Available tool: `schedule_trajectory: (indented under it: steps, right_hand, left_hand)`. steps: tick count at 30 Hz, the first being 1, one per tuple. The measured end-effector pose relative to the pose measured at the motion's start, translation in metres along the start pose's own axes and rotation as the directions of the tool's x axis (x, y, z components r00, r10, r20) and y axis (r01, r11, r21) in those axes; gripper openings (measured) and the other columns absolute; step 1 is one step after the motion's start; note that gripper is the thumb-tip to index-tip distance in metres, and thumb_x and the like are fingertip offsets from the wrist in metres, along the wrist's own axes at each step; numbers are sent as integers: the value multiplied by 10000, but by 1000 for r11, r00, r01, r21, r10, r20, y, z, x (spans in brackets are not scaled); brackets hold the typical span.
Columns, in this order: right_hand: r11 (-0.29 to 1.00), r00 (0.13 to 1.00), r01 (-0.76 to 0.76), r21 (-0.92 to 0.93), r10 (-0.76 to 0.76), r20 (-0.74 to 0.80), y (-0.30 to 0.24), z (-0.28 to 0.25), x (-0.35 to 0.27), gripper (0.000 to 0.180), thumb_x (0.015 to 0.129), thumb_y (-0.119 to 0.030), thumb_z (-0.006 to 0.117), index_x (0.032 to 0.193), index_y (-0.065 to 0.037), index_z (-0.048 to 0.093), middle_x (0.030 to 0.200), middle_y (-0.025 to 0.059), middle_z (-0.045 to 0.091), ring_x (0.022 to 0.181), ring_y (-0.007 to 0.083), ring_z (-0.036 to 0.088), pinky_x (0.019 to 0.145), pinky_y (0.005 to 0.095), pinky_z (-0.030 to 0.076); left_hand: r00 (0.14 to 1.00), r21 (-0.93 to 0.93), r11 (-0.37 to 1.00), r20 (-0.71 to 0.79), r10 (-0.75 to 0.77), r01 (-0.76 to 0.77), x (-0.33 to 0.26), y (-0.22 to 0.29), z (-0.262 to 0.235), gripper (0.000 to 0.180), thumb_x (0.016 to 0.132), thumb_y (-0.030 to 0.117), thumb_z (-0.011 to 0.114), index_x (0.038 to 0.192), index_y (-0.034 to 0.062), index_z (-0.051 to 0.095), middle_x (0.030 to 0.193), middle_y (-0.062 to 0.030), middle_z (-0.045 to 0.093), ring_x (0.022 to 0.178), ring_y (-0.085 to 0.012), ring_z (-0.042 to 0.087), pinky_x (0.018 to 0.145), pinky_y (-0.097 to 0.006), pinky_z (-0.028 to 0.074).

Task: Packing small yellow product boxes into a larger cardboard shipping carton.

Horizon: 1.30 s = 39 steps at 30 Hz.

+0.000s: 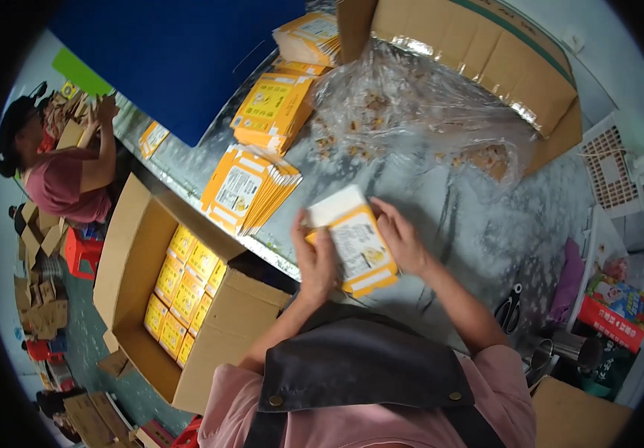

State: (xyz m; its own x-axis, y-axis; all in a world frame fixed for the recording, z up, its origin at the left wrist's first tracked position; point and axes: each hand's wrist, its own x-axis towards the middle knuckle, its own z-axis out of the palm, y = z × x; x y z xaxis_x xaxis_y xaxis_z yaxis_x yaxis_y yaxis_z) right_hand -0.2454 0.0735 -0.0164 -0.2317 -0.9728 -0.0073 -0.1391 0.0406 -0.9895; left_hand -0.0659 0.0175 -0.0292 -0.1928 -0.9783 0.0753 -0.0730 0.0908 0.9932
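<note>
Yellow carton [357, 246] in both grips, left hand [314, 257] and right hand [400, 239] clasping opposite sides.

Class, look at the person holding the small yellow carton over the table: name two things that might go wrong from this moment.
1. The small yellow and white carton is held between the left hand and right hand above the grey table's edge; a slip might drop it off the table.
2. The fanned stack of flat yellow cartons lies near that edge and might slide off.

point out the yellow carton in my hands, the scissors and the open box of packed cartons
yellow carton [358, 250], head view, printed front face
scissors [511, 308], head view, black handles
open box [134, 246], head view, left inner wall
</note>
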Motion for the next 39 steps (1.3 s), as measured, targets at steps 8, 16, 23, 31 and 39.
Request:
schedule_trajectory:
  steps: [8, 16, 23, 31, 39]
  right_hand:
    - [404, 949, -103, -909, -235, -212, 57, -168, 163, 465, 915, -265, 544, 1317, -34, 509, 1298, 259, 524, 1178, 463, 489, 1047, 495, 366]
    - [314, 938, 103, -944, -346, -13, 10, -112, 266, 834, 802, -544, 642, 1491, -195, 328, 1533, 165, 278, 1394, 484, 200, 1149, 557, 215]
    - [491, 955, 278, -826, -233, 182, 82, -78, 173, 750, 853, -576, 574, 1457, -169, 394, 1534, 184, 250, 1363, 479, 258, 1100, 613, 224]
    - [397, 969, 19, -918, -235, -81, 58, -92, 10, 520, 916, -318, 569, 1388, -122, 472, 1465, 178, 352, 1286, 406, 339, 1076, 523, 277]
    - [988, 823, 70, -139, -136, -552, 69, -146, -76, 350, 1040, -160, 410, 1314, 28, 519, 1391, 114, 515, 1283, 200, 477, 1079, 339, 359]
  left_hand:
    - [957, 528, 843, 178, -228, 103, -3, 2, -95, 805, 916, 230, 650, 1493, -32, 153, 1192, -241, 500, 938, -306, 584, 827, -393, 488]
    - [607, 628, 323, 775, -176, -708, 40, 58, -57, 1084, 621, 405, 855, 1500, 131, 283, 1545, -217, 209, 1414, -465, 198, 1129, -583, 238]
    - [482, 529, 297, 848, -218, -795, 72, 37, -31, 1202, 519, 383, 900, 1510, 132, 267, 1459, -210, 328, 1317, -443, 347, 1041, -510, 360]
    - [630, 538, 457, 774, 67, -708, 30, 18, -36, 1144, 543, 389, 880, 1468, 43, 302, 1285, -245, 406, 1177, -422, 422, 1030, -543, 325]
    - [741, 634, 458, 666, 86, -623, -8, 24, -48, 1115, 517, 332, 907, 1434, 15, 357, 1284, -252, 393, 1121, -421, 419, 986, -506, 367]
